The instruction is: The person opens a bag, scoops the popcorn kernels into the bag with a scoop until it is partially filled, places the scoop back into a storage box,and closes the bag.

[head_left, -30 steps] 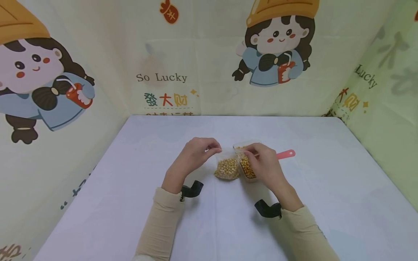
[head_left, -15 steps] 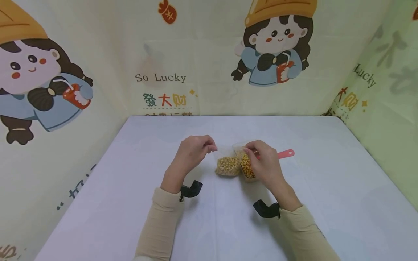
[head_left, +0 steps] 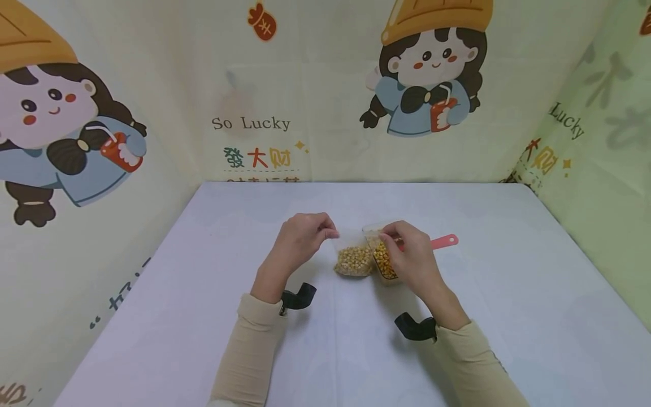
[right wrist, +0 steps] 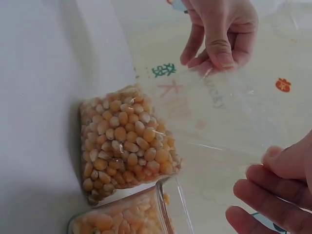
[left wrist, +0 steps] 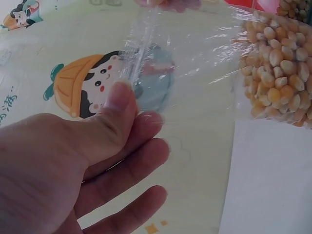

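Observation:
A clear zip-lock bag [head_left: 354, 261] with corn kernels filling its lower part stands on the table. My left hand [head_left: 302, 237] pinches one upper corner between thumb and forefinger, as the left wrist view shows at the zip strip [left wrist: 144, 48]. At the opposite upper corner, my right hand [head_left: 413, 251] pinches the bag's edge; in the right wrist view its thumb [right wrist: 287, 158] presses against the forefinger. The bag's upper part is stretched flat between both hands. Right beside it, partly hidden under my right hand, is a clear container [head_left: 390, 281] holding more corn kernels.
A pink handle [head_left: 445, 241] sticks out to the right from behind my right hand. Black wrist mounts [head_left: 300, 295] sit on both forearms. The white table [head_left: 203, 339] ends at printed cloth walls [head_left: 325, 85] at the back and sides.
My left hand has shifted slightly left, and the bag's upper part is pulled wider and flatter. My right hand has barely moved and keeps its pinch.

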